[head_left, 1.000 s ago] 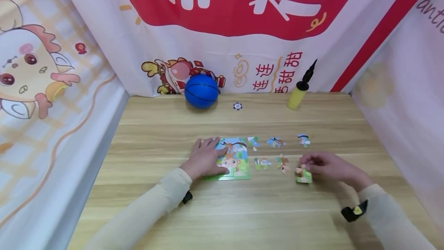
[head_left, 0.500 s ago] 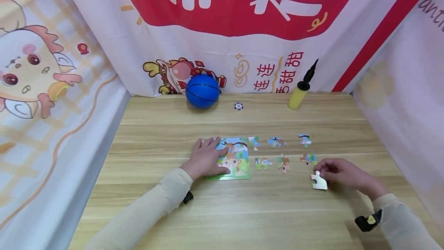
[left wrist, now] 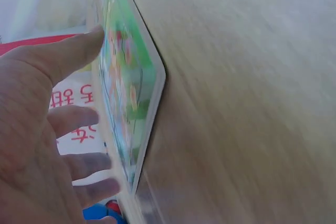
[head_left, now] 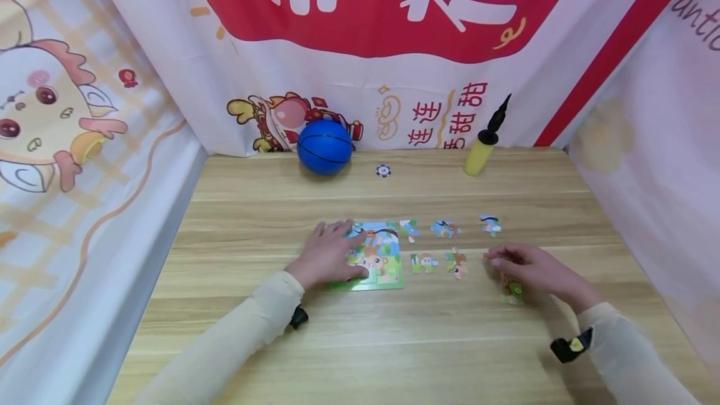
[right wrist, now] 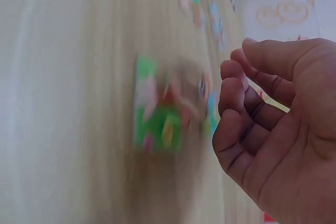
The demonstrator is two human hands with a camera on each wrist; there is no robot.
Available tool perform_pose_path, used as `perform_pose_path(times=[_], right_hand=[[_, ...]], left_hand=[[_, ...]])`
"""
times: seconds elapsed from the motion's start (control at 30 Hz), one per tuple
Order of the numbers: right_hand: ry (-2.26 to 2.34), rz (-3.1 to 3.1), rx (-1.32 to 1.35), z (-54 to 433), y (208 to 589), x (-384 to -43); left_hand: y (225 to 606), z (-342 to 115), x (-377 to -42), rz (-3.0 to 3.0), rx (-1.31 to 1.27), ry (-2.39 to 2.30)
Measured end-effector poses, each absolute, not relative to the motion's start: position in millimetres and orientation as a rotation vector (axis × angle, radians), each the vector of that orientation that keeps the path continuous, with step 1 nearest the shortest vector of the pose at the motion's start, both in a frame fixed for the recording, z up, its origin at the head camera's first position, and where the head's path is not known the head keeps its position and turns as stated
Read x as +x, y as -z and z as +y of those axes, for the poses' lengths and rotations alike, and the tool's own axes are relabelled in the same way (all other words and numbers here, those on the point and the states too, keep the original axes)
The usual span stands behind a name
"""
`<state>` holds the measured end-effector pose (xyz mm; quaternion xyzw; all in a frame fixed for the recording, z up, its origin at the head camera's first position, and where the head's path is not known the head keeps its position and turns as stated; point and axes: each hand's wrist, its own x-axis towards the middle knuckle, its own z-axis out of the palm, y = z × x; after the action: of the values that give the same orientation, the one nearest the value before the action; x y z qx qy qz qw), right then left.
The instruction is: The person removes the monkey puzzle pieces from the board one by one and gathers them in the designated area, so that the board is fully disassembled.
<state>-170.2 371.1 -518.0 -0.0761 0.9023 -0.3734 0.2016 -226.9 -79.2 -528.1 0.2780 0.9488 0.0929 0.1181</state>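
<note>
My left hand (head_left: 324, 257) rests with fingers spread on the left part of a puzzle board (head_left: 394, 280) that shows a cartoon animal picture. In the left wrist view its thumb (left wrist: 79, 53) reaches over the green-edged board (left wrist: 134, 87). My right hand (head_left: 534, 270) hovers at the right, its fingers loosely bent, nothing visible between thumb and fingertips. Below it a green-and-brown puzzle piece (head_left: 512, 292) lies on the table, blurred in the right wrist view. Another puzzle piece (right wrist: 203, 90), partly hidden in the head view, lies just beyond it.
Several loose puzzle pieces (head_left: 445, 229) lie in two rows right of the board. At the back of the wooden table (head_left: 253, 199) are a blue ball (head_left: 324, 147), a small round chip (head_left: 383, 170) and a yellow hand pump (head_left: 478, 156). Printed cloths hang behind and beside.
My right hand carried the green-and-brown puzzle piece rightward and toward me, then let it go on the table and moved back left and away. My left hand stays on the board.
</note>
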Motion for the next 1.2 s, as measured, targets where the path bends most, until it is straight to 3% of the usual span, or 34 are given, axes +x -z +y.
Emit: perform_pose_path(times=[0.43,0.67,1.2], right_hand=[[1.027,2.425,-0.695,230,514,-207],[0.930,2.458,-0.919,159,517,-206],[0.823,2.631,-0.955,137,528,-204]], left_hand=[[531,-116,-225,2.832,0.770,-0.269],[536,-123,-222,2.817,0.764,-0.184],[529,-120,-224,2.787,0.720,-0.156]])
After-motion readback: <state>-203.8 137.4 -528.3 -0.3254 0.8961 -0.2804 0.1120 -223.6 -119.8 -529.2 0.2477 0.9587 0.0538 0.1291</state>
